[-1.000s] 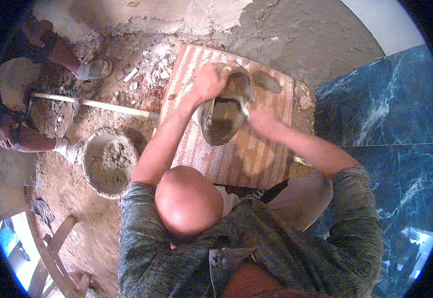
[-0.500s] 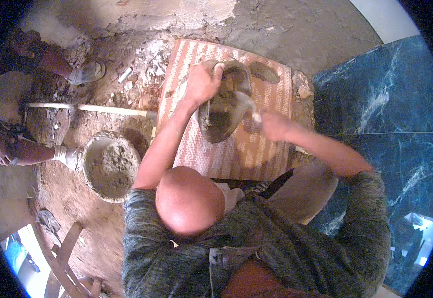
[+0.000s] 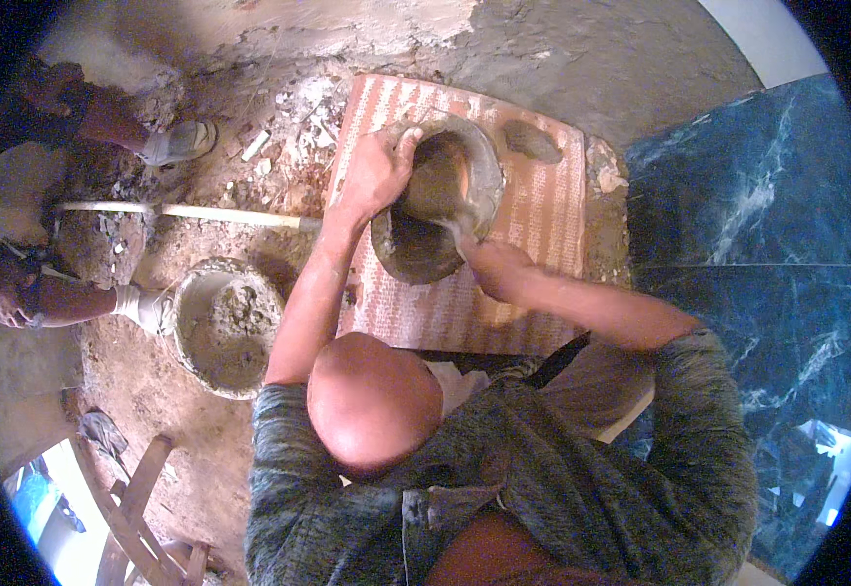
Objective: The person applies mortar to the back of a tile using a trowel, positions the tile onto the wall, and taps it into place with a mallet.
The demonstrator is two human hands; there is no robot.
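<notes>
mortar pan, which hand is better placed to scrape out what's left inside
Right. The right hand already reaches into the mortar pan, while the left hand grips its rim, tilting it over the tile.

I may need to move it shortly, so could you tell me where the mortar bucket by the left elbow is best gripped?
Grip the mortar bucket by its rim, coming straight down from above. It stands upright and open-topped on the dirt, its rim is exposed all round, and the mortar sits below the edge. No handle shows.
</notes>
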